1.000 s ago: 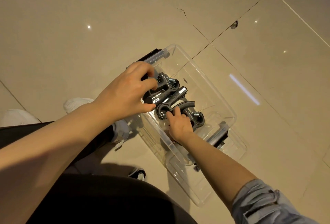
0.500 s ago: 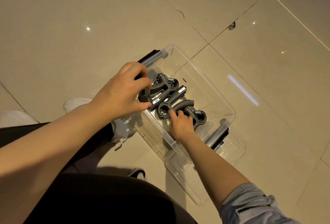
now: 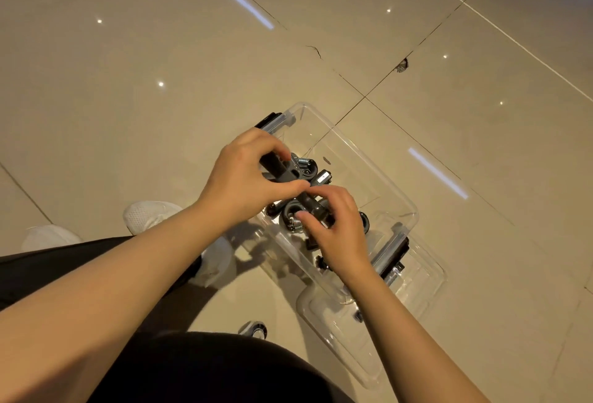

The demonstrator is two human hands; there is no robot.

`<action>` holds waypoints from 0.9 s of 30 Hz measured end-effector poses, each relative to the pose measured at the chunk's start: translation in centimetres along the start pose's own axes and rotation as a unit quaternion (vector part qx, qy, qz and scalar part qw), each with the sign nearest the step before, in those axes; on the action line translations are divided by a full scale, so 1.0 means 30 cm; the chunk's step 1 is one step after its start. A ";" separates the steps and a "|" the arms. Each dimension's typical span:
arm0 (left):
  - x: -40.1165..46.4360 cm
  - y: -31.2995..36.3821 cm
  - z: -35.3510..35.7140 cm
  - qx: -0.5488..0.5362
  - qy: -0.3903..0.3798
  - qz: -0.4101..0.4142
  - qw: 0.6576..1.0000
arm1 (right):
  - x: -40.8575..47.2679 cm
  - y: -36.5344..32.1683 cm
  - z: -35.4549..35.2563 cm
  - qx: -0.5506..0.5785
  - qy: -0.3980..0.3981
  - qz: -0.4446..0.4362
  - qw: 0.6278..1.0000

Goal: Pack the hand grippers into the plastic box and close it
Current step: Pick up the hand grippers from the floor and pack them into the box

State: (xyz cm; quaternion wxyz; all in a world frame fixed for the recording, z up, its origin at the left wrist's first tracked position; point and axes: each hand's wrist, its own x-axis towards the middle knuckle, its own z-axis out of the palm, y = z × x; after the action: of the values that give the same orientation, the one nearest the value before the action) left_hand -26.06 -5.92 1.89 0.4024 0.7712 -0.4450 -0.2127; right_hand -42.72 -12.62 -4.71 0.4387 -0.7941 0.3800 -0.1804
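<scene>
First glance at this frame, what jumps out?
Two bare hands meet over a clear plastic box on the tiled floor: the left hand grips a grey hand gripper, and the right hand curls over another hand gripper. The clear lid lies beneath the box, nearer the person.

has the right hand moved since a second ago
Yes. The right hand was low against the plastic box's near wall; now it is raised over the hand grippers, nearer the left hand.

Glossy beige floor tiles (image 3: 134, 59) with dark grout lines (image 3: 414, 46), one chipped corner, mirror ceiling lights.
</scene>
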 end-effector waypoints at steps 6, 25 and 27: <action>0.027 0.108 0.046 -0.072 0.003 -0.134 0.988 | -0.008 -0.052 -0.107 0.091 0.131 0.070 0.985; -0.007 -0.094 0.025 0.452 -0.309 -0.035 0.836 | 0.255 0.140 -0.230 -0.386 -0.286 -0.021 0.877; -0.005 -0.111 0.015 0.421 -0.292 -0.076 0.855 | 0.264 0.204 -0.174 -0.422 -0.331 -0.006 0.844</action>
State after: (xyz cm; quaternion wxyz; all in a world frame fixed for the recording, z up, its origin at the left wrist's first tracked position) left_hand -24.72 -5.05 -1.07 -0.1266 0.8010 -0.5291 -0.2500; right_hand -43.57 -23.56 -7.29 0.1603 -0.9174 0.2465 0.2682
